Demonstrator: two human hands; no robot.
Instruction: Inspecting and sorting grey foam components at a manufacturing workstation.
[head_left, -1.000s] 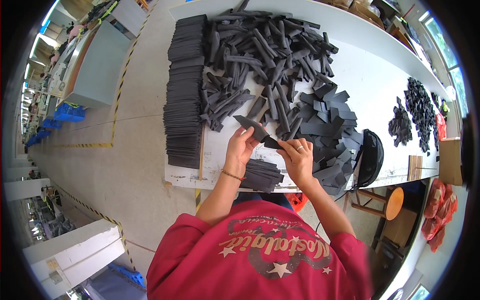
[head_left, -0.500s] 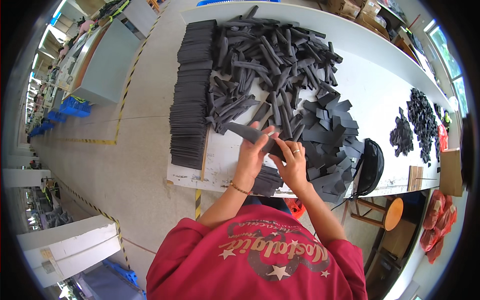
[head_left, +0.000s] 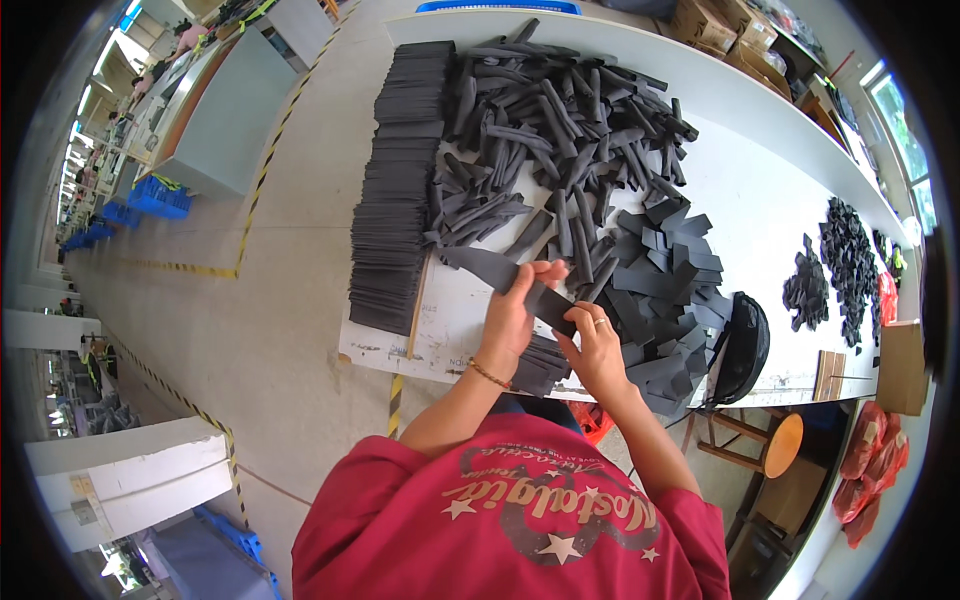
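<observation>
A long dark grey strip [head_left: 488,266] of flat material is held between my two hands above the front of the white table [head_left: 450,345]. My left hand [head_left: 513,308] grips it near the middle, thumb on top. My right hand [head_left: 594,350] pinches its lower right end. Below the hands, at the table's front edge, lies a small stack of dark strips [head_left: 540,365], partly covered. Beyond the strip is a heap of rolled dark pieces [head_left: 570,130]. Right of my right hand spreads a loose pile of flat dark pieces [head_left: 660,270].
A long row of stacked dark sheets [head_left: 395,190] lines the table's left side. At the right are a black bag [head_left: 742,345], piles of small dark pieces [head_left: 848,260] and a cardboard box [head_left: 902,368]. A wooden stool [head_left: 783,445] stands under the front right edge.
The strip looks flatter and straighter between my hands than before. My right hand has shifted slightly down and right along it, and the view has moved a little.
</observation>
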